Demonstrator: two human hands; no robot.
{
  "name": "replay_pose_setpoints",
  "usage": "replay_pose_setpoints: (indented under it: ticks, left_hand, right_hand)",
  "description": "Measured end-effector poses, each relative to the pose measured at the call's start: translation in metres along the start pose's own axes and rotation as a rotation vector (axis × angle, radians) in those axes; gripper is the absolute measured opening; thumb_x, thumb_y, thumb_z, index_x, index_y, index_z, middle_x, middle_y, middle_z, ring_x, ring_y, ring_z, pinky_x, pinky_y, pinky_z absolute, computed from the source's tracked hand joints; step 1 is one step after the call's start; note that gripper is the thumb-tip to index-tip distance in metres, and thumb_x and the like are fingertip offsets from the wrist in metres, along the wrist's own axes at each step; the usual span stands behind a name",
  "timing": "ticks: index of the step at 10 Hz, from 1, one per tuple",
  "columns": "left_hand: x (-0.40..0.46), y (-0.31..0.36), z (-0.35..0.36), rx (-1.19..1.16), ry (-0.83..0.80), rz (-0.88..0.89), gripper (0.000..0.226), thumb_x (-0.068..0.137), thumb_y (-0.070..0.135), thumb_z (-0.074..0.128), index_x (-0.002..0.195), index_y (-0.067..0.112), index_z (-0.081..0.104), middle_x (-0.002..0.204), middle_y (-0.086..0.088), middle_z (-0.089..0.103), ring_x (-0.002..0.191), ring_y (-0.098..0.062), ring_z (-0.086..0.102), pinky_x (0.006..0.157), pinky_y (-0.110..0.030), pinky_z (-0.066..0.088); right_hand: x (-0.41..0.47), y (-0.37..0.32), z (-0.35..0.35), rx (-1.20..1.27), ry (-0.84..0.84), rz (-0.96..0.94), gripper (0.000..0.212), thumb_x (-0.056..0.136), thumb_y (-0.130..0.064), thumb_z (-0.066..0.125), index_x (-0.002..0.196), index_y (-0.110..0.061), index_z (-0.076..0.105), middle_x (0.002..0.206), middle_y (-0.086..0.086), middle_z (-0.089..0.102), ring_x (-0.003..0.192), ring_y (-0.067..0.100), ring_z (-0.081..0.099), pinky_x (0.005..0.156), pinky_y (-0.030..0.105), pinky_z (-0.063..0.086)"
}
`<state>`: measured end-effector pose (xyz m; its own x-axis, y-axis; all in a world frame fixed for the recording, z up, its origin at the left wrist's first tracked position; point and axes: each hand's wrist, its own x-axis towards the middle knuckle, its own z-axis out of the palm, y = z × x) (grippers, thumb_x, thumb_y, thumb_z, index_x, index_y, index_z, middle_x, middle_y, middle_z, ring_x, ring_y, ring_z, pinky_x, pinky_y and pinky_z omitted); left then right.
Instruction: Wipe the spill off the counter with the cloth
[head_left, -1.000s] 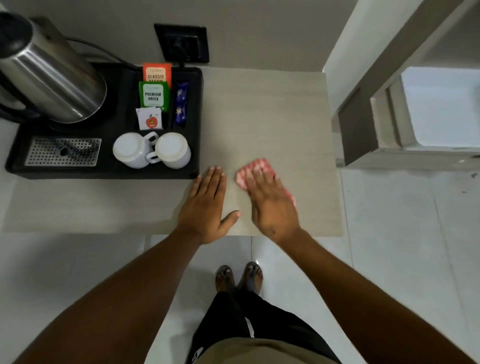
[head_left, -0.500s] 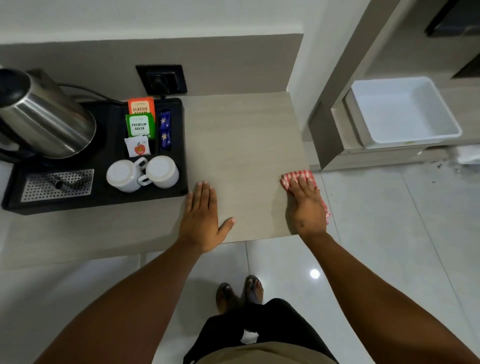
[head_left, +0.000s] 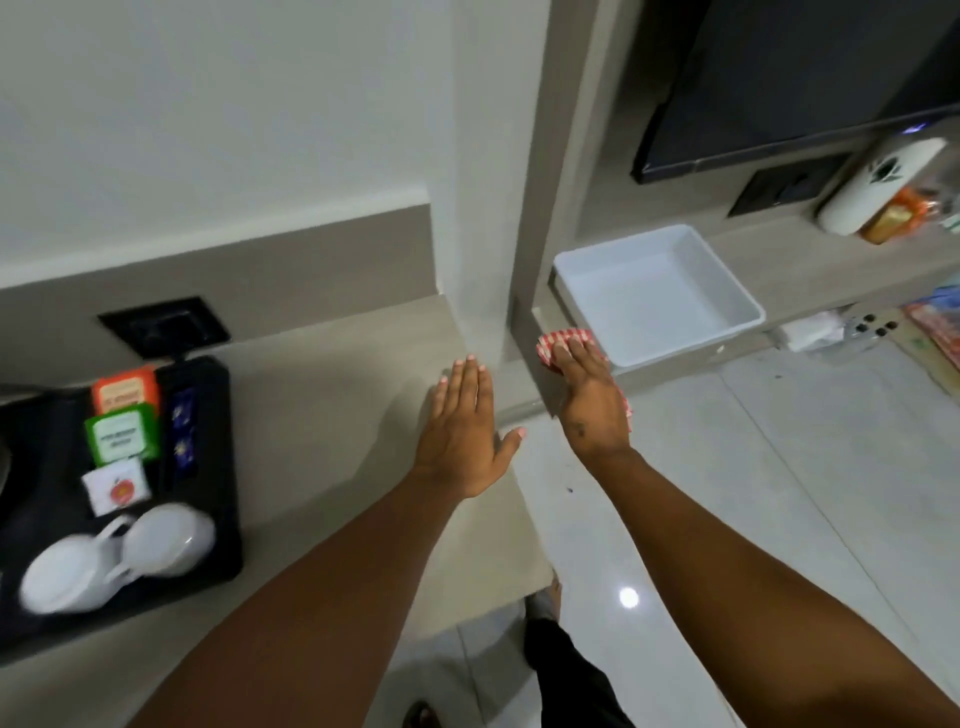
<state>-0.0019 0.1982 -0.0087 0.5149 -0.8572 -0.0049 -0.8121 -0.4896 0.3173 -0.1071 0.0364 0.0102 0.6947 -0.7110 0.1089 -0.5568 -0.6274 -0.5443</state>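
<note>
My right hand (head_left: 589, 400) holds a red-and-white checked cloth (head_left: 558, 344) under its flat fingers. Hand and cloth are past the right edge of the beige counter (head_left: 332, 395), in the air close to the white tub (head_left: 660, 296) on the low shelf. My left hand (head_left: 465, 431) lies flat and open on the counter near its right edge, fingers together, thumb out. No spill shows on the counter surface.
A black tray (head_left: 218, 519) at the left carries two white cups (head_left: 119, 556), tea sachets (head_left: 122, 434) and a blurred kettle edge. A dark wall socket (head_left: 163, 325) sits behind it. A black screen (head_left: 800, 78) hangs at upper right above a shelf with a white bottle (head_left: 878, 187).
My right hand has carried the cloth rightward off the counter's edge toward the white tub. The view has swung up and to the right. My left hand stays flat on the counter.
</note>
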Motion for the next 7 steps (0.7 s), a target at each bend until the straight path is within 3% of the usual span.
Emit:
replay_pose_setpoints:
  ticks: [1, 2, 3, 4, 5, 6, 7]
  left_hand:
    - [0.069, 0.026, 0.007, -0.005, 0.01, 0.009, 0.093, 0.1, 0.06, 0.044, 0.162, 0.002, 0.007, 0.173, -0.019, 0.006, 0.161, -0.034, 0.002, 0.131, -0.046, 0.003]
    - [0.132, 0.052, 0.022, -0.014, 0.008, 0.014, 0.093, 0.101, 0.06, 0.044, 0.162, 0.001, 0.007, 0.173, -0.019, 0.005, 0.161, -0.033, 0.001, 0.129, -0.042, 0.0]
    - [0.176, 0.072, 0.041, -0.046, -0.006, -0.013, 0.092, 0.101, 0.062, 0.039, 0.162, 0.001, 0.007, 0.173, -0.019, 0.004, 0.161, -0.032, 0.0, 0.13, -0.042, 0.001]
    - [0.203, 0.08, 0.058, -0.037, -0.016, -0.05, 0.093, 0.1, 0.065, 0.031, 0.162, 0.002, 0.003, 0.173, -0.018, 0.003, 0.161, -0.031, 0.001, 0.131, -0.043, 0.003]
    - [0.213, 0.08, 0.066, -0.034, -0.029, -0.064, 0.094, 0.1, 0.067, 0.032, 0.162, 0.003, 0.002, 0.173, -0.016, 0.005, 0.161, -0.031, 0.002, 0.13, -0.042, 0.002]
    - [0.214, 0.074, 0.068, -0.036, -0.057, -0.073, 0.094, 0.1, 0.067, 0.033, 0.162, 0.005, 0.001, 0.173, -0.017, 0.004, 0.161, -0.031, 0.0, 0.131, -0.043, 0.002]
    - [0.206, 0.07, 0.059, -0.031, -0.053, -0.071, 0.093, 0.101, 0.066, 0.031, 0.162, 0.004, -0.001, 0.173, -0.018, 0.0, 0.161, -0.031, -0.002, 0.13, -0.042, -0.001]
  right_hand:
    - [0.069, 0.041, -0.014, -0.02, 0.006, 0.067, 0.067, 0.095, 0.01, 0.046, 0.153, -0.022, 0.039, 0.166, -0.001, 0.024, 0.155, 0.017, 0.012, 0.121, 0.023, 0.0]
    - [0.132, 0.082, -0.019, -0.027, -0.038, 0.126, 0.062, 0.098, 0.003, 0.045, 0.154, -0.022, 0.037, 0.167, -0.002, 0.022, 0.155, 0.016, 0.012, 0.127, 0.036, 0.008]
    - [0.168, 0.107, -0.012, 0.003, -0.149, 0.177, 0.056, 0.101, -0.011, 0.041, 0.156, -0.012, 0.03, 0.166, 0.001, 0.024, 0.154, 0.018, 0.017, 0.123, 0.026, -0.001]
    - [0.183, 0.125, 0.007, 0.068, -0.207, 0.21, 0.05, 0.107, -0.029, 0.03, 0.154, -0.013, 0.033, 0.163, 0.001, 0.031, 0.152, 0.019, 0.024, 0.115, 0.021, 0.001]
    - [0.188, 0.132, 0.013, 0.06, -0.26, 0.208, 0.046, 0.108, -0.033, 0.033, 0.152, -0.021, 0.037, 0.163, -0.001, 0.033, 0.152, 0.02, 0.025, 0.125, 0.035, 0.01]
    - [0.192, 0.138, 0.019, -0.068, -0.316, 0.171, 0.053, 0.104, -0.024, 0.047, 0.154, -0.02, 0.031, 0.166, 0.001, 0.025, 0.154, 0.026, 0.017, 0.126, 0.046, 0.013]
    - [0.189, 0.123, 0.008, -0.205, -0.284, 0.143, 0.065, 0.1, -0.028, 0.055, 0.156, -0.019, 0.024, 0.166, 0.002, 0.021, 0.155, 0.025, 0.013, 0.127, 0.041, 0.008]
